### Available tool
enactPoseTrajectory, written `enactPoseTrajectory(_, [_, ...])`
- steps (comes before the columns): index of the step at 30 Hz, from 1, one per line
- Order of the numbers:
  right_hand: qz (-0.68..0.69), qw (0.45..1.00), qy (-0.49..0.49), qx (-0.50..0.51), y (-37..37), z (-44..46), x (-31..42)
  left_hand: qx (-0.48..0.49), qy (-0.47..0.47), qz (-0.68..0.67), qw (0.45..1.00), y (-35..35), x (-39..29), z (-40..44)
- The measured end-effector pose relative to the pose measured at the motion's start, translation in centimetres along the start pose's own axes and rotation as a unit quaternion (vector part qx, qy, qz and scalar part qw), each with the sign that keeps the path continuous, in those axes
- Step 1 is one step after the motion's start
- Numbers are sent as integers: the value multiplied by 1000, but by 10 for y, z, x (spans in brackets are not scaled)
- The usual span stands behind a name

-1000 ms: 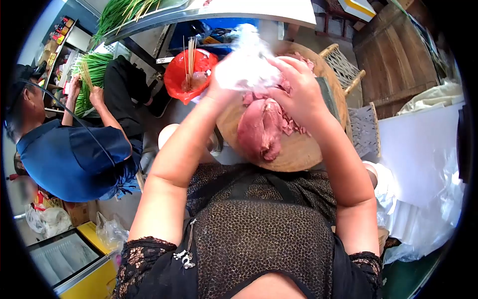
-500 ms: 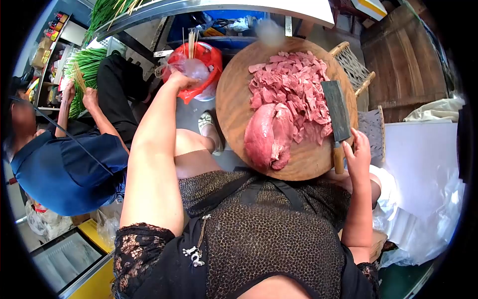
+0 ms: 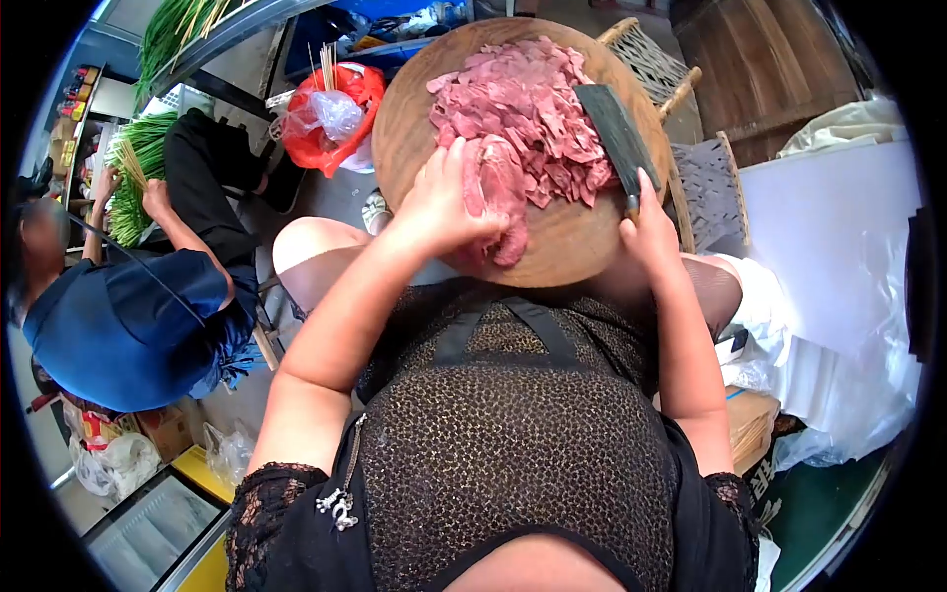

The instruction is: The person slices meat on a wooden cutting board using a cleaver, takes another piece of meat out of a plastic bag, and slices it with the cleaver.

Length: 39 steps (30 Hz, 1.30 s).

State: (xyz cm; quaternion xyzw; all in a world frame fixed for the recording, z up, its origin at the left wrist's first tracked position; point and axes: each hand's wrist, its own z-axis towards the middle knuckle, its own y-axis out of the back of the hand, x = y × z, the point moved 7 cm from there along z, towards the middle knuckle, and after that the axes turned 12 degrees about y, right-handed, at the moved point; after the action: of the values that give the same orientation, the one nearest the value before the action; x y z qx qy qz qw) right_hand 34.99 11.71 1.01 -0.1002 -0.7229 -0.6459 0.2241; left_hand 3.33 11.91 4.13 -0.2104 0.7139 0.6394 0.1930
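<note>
Head view. The left hand [image 3: 439, 202] is curved over the left side of a large piece of meat [image 3: 501, 187], fingers together on its upper part and thumb across its lower part, holding it against the round wooden chopping board [image 3: 400, 109]. The right hand [image 3: 651, 237] is closed about the handle of a cleaver [image 3: 612, 133], index finger extended along the base of the blade. The blade points forward and to the left of that hand, lying beside the right edge of a heap of sliced meat [image 3: 538, 99]. This heap lies forward and to the right of the left hand, beyond the large piece. Forward and to the left of the left hand stands a red bag [image 3: 306, 148] with thin sticks [image 3: 327, 64] upright in it; farther left, a co-worker [image 3: 128, 326] holds similar sticks.
</note>
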Motion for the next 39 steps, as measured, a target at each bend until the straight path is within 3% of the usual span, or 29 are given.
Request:
enactPoseTrajectory(2, [69, 997, 15, -25, 14, 0, 13, -24, -78, 88, 993, 8, -41, -30])
enactPoseTrajectory(4, [100, 992, 21, -67, 13, -6, 8, 37, -113, 136, 984, -10, -59, -54])
enactPoseTrajectory(6, [192, 973, 51, -122, 16, -10, 15, -96, -158, 330, 926, -43, -53, -57])
enactPoseTrajectory(9, [240, 957, 53, -152, 23, -19, 27, -111, -108, 425, 892, -64, -47, -37])
enactPoseTrajectory(14, [325, 927, 76, -169, 18, -36, 23, -50, -76, 392, 915, -54, -45, -17])
enactPoseTrajectory(16, [362, 914, 76, -166, 26, -45, 28, -28, -100, 345, 933, -44, -44, -20])
enactPoseTrajectory(18, [451, 889, -71, -42, 15, -58, 25, -68, -130, 270, 952, -26, -38, -25])
enactPoseTrajectory(21, [410, 911, -9, -44, 8, -64, 22, -102, -185, 47, 976, 11, -26, -28])
enactPoseTrajectory(22, [392, 918, 22, -52, 8, -65, 26, -87, -131, 24, 987, 21, -20, -24])
enactPoseTrajectory(24, [398, 915, 25, -56, 6, -68, 32, -55, -50, -155, 985, 34, -1, -23])
enactPoseTrajectory(26, [443, 895, 0, -53, 6, -71, 39, 26, 0, -423, 906, 37, 0, -22])
enactPoseTrajectory(29, [440, 888, 57, -117, 8, -70, 45, 72, -7, -419, 905, 44, -1, -21])
enactPoseTrajectory(31, [464, 880, 15, -104, 10, -73, 48, 195, 68, -608, 767, 10, 12, -16])
enactPoseTrajectory(32, [489, 867, -27, -92, 8, -76, 47, 198, 68, -610, 764, -2, 18, -12])
enactPoseTrajectory(35, [449, 885, 15, -121, 18, -77, 49, 289, 153, -684, 652, -50, 28, -7])
enactPoseTrajectory(39, [401, 907, 28, -128, 20, -84, 46, 261, 188, -662, 677, -66, 45, -3])
